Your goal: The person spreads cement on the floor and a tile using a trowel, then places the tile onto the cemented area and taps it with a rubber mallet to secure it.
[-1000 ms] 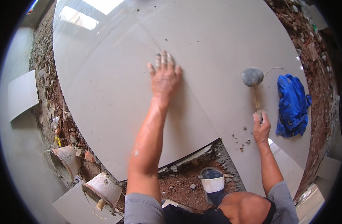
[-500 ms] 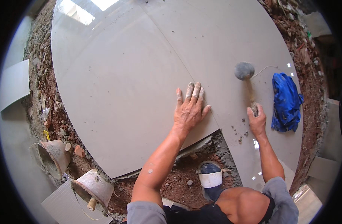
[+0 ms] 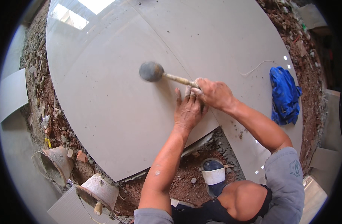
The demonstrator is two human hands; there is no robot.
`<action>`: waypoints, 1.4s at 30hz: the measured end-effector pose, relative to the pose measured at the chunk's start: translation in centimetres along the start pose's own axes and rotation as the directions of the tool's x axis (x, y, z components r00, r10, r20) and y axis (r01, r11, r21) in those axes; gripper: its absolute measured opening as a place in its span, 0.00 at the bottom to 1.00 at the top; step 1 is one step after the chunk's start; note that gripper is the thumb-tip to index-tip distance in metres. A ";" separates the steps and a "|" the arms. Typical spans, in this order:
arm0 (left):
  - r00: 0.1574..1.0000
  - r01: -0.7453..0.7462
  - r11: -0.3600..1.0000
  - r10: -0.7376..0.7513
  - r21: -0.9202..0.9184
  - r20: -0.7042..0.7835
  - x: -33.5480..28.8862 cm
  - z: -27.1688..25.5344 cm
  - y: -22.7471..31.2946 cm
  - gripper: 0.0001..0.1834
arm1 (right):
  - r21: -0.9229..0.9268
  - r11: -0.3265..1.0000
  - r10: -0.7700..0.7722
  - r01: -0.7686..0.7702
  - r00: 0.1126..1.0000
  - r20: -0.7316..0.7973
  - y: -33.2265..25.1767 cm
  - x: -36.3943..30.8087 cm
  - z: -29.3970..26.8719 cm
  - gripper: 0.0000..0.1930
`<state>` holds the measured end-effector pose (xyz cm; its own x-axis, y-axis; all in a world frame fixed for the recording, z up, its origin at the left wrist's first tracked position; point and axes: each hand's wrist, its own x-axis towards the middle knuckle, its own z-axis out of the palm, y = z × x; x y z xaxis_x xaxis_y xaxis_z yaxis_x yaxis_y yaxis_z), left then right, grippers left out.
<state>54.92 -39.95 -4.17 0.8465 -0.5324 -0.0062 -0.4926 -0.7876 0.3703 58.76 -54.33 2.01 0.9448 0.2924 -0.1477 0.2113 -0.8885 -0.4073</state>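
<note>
My right hand [image 3: 215,94] is wrapped round the handle end of a rubber mallet [image 3: 151,71] with a dark round head and a pale wooden handle. Its head is over the large, glossy light-grey floor tile [image 3: 115,112]; whether it touches the surface I cannot tell. Flat on that tile, close to the seam, my left hand [image 3: 189,112] lies with its fingers spread and dusty. The right hand passes just above the left fingertips and partly covers them. A second tile [image 3: 223,44] adjoins along a thin seam.
Blue cloth [image 3: 284,95] and a thin string [image 3: 258,67] lie on the right tile. Two mortar-stained buckets [image 3: 59,162] [image 3: 102,188] stand at lower left. Near my shod foot [image 3: 214,173], bare reddish soil [image 3: 182,184] borders the tile edges. Rubble [image 3: 38,78] lines the left side.
The mallet has swung from the right tile leftward to above the left tile, carried by my right hand. My left hand stays in nearly the same place on the tile.
</note>
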 end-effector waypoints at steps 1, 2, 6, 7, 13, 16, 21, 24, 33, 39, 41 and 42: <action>0.995 -0.034 0.999 0.033 -0.016 -0.090 0.0 0.1 0.0 0.32 | 0.086 0.994 -0.049 0.061 0.989 -0.142 0.1 0.1 0.2 0.16; 0.996 -0.028 0.999 0.026 -0.022 -0.084 0.0 0.1 0.0 0.32 | 0.124 0.988 -0.068 0.089 0.984 -0.167 0.2 0.2 0.3 0.16; 0.992 -0.033 0.999 0.028 -0.039 -0.121 0.0 0.2 0.0 0.33 | 0.143 0.988 -0.046 0.065 0.990 -0.132 0.3 0.0 0.3 0.16; 0.994 -0.028 0.999 0.023 -0.037 -0.110 0.0 0.2 0.0 0.33 | 0.102 0.995 0.011 -0.006 0.999 -0.043 0.2 -0.3 0.2 0.15; 0.997 -0.001 0.999 0.003 0.034 -0.082 0.1 0.2 0.5 0.36 | 0.247 0.969 0.064 0.007 0.958 -0.280 1.4 -5.4 -1.4 0.15; 0.998 -0.004 1.000 0.002 0.025 0.056 -1.8 0.2 2.3 0.41 | 0.395 0.909 0.238 -0.135 0.945 -0.225 3.5 -9.4 -2.1 0.16; 0.966 -0.098 0.991 0.117 -0.092 0.231 -6.0 0.2 6.1 0.43 | 0.410 0.838 0.464 -0.361 0.867 -0.184 6.0 -14.1 -1.4 0.18; 0.960 -0.107 0.990 0.127 -0.089 0.251 -6.4 0.3 6.8 0.43 | 0.433 0.803 0.526 -0.409 0.828 -0.194 6.5 -15.8 -0.6 0.18; 0.991 0.131 0.979 -0.131 -0.157 0.006 -8.4 -1.4 1.7 0.43 | 0.576 0.727 0.564 -0.373 0.803 -0.192 5.7 -17.0 0.7 0.21; 0.492 0.871 0.489 -0.869 0.052 -0.059 -22.7 -7.7 -12.4 0.63 | 0.482 0.799 0.479 -0.361 0.866 -0.146 3.1 -16.9 1.1 0.16; 0.277 0.951 0.279 -0.960 0.134 0.031 -26.8 -9.2 -15.4 0.70 | 0.559 0.746 0.470 -0.361 0.880 -0.059 0.7 -15.9 1.2 0.15; 0.269 0.957 0.271 -0.963 0.104 0.033 -28.1 -9.4 -16.0 0.73 | 0.530 0.748 0.474 -0.401 0.881 -0.002 -0.4 -15.5 1.2 0.14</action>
<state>40.89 -9.45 -1.24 0.6952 0.6045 -0.3888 0.6553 -0.7553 -0.0027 43.76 -58.06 3.44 0.9327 -0.1638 -0.3215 -0.3534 -0.5942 -0.7226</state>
